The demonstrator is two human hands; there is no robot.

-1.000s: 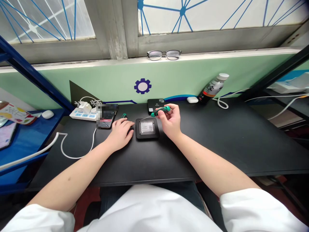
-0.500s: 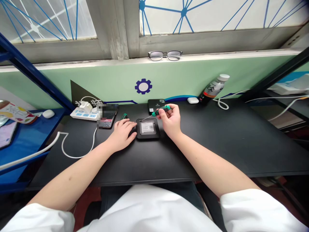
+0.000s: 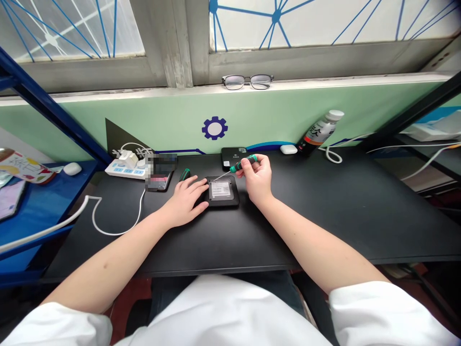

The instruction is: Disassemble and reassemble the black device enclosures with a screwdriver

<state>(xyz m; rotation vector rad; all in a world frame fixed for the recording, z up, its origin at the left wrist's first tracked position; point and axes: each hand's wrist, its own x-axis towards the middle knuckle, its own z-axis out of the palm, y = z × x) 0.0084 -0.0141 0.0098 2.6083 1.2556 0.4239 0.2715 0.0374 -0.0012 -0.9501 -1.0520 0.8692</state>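
A small black square device (image 3: 222,191) with a white label lies on the black desk (image 3: 324,211). My right hand (image 3: 256,179) is closed on a green-handled screwdriver (image 3: 243,164), whose thin tip slants down to the device's upper left corner. My left hand (image 3: 187,199) lies flat beside the device, fingers stretched out and touching its left edge. A second green-handled tool (image 3: 185,174) lies just beyond my left fingers.
A second black box (image 3: 232,156) sits behind the device. A phone (image 3: 159,179), a white power strip (image 3: 124,168) and a white cable (image 3: 108,226) lie to the left. An earbud case (image 3: 288,149) and bottle (image 3: 320,130) stand at the right rear. Glasses (image 3: 248,81) rest on the sill.
My left hand has slid right and spread against the device's left edge. The screwdriver tip has come down to the device's upper left corner.
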